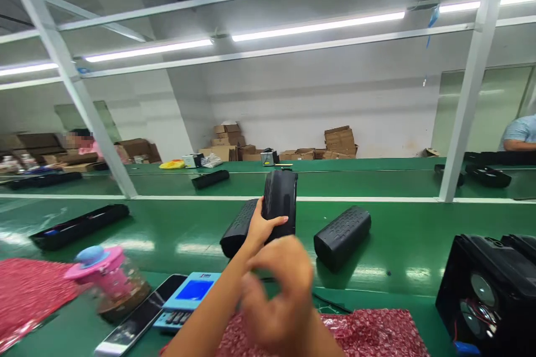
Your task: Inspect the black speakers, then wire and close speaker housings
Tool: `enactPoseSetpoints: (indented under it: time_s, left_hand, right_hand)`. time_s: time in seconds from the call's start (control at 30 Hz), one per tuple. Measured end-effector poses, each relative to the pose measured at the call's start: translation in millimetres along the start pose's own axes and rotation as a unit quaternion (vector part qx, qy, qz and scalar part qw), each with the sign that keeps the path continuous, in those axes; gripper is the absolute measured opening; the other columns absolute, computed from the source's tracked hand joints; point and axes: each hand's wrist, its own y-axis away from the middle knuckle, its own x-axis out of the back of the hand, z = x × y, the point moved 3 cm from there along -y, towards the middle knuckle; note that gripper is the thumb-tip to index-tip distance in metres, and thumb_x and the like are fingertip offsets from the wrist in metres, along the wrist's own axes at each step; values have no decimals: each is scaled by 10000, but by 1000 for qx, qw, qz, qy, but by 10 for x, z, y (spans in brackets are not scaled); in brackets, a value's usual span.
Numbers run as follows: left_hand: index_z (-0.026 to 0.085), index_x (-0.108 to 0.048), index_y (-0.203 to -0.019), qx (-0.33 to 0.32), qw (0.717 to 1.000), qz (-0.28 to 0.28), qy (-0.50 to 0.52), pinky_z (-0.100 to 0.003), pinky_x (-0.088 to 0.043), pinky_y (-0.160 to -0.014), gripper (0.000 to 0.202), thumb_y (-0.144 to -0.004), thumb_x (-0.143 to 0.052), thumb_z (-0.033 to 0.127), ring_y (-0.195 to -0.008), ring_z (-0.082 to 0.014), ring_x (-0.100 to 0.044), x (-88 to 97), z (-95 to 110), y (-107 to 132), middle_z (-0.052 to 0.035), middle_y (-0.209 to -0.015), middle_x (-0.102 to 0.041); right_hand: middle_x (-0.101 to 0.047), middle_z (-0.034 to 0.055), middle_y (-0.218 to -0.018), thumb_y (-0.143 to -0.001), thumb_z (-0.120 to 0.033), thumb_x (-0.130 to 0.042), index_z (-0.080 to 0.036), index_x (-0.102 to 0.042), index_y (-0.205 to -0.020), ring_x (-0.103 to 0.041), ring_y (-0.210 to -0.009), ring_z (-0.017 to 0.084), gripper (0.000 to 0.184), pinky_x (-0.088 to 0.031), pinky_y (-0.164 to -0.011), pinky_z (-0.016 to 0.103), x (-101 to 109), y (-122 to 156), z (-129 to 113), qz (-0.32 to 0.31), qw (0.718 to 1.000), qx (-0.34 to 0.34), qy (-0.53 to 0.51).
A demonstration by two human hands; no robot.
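My left hand (262, 223) grips a black speaker housing (285, 192), held upright above the green bench. My right hand (280, 290) is nearer to the camera and blurred, its thumb and forefinger curled into a ring. Whether anything is pinched in it, I cannot make out. Beside the held housing lie two more black speaker housings, one on the left (238, 228) partly behind my hand and one on the right (343, 237). Under my wrists is red bubble wrap (372, 332). A blue tester with a lit screen (195, 290) lies left of my forearm.
A phone (142, 312) and a pink-lidded cup (117, 281) stand at the left, near more red bubble wrap (33, 295). An open black shell (79, 226) lies behind them. Black boxes with exposed speakers (486, 295) sit at the right. White posts (473, 89) rise from the bench. Two people are beyond.
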Motion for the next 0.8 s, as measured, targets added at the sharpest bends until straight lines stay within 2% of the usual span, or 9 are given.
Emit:
enactPoseSetpoints:
  time_s: [0.07,0.1,0.13,0.2,0.27,0.37,0.6,0.7,0.8]
  left_hand:
    - [245,-211,-1449,-22,996,-14,87,-391,-522,-900,984,-611,-719,322,-1037,-280,-645,232,131,353,-98,-1219,-621]
    - [249,-242,-1438,-28,992,-28,123,-405,-546,-852,948,-617,-706,349,-981,-285,-666,322,188,535,-89,-1183,-642]
    - [252,-266,-1430,-35,984,-49,170,-414,-561,-818,942,-607,-710,368,-953,-294,-674,388,239,712,-86,-1164,-654]
    - [262,-281,-1431,-26,942,-104,319,-429,-555,-840,1023,-545,-789,307,-1005,-326,-659,457,308,1023,-99,-1188,-650]
    - [278,-249,-1452,-12,915,-129,381,-425,-543,-874,1130,-491,-842,236,-1047,-338,-643,468,332,1239,-103,-1207,-646]
    - [296,-186,-1477,-15,913,-142,383,-434,-521,-921,1235,-458,-877,198,-1099,-344,-617,419,318,1369,-110,-1266,-607]
    - [310,-24,-1483,-53,931,-163,321,-423,-498,-956,1290,-489,-840,203,-1168,-316,-561,407,309,1369,-117,-1393,-472]
    - [306,-35,-1483,-56,939,-164,297,-432,-484,-967,1254,-505,-812,194,-1164,-318,-556,479,352,1401,-113,-1376,-478]
    - [309,-52,-1487,-72,935,-174,302,-440,-471,-976,1240,-509,-803,183,-1157,-316,-560,542,389,1428,-102,-1356,-499]
  right_hand:
    - [-621,53,-887,-792,-304,-540,-214,-604,-874,-576,-866,215,138,-456,-820,362,152,-57,278,80,990,-111,-42]
    - [-604,78,-1021,-753,-342,-586,-210,-601,-974,-551,-999,247,257,-418,-925,402,190,-63,434,97,972,-201,-70]
    - [-557,98,-1168,-704,-372,-637,-208,-565,-1106,-493,-1140,277,441,-357,-1015,434,193,-57,571,87,948,-283,-116]
    - [-486,150,-1294,-662,-445,-668,-180,-427,-1314,-440,-1237,327,744,-340,-1039,495,163,-47,721,37,922,-345,-170]
    - [-486,156,-1325,-669,-476,-670,-179,-297,-1413,-467,-1239,329,883,-384,-1022,499,109,-31,742,-28,908,-351,-229]
    - [-480,87,-1380,-729,-400,-683,-234,-263,-1425,-476,-1257,274,830,-390,-1060,430,48,-6,644,-85,889,-319,-317]
    - [-564,60,-1293,-685,-301,-735,-242,-369,-1352,-537,-1175,275,764,-427,-1036,438,-50,25,582,-24,891,-332,-309]
    - [-614,38,-1216,-670,-293,-729,-249,-433,-1309,-582,-1105,258,706,-488,-970,401,-104,35,540,6,895,-329,-301]
    - [-617,40,-1215,-700,-294,-724,-259,-410,-1337,-603,-1078,247,711,-517,-937,396,-114,52,473,8,898,-319,-302]
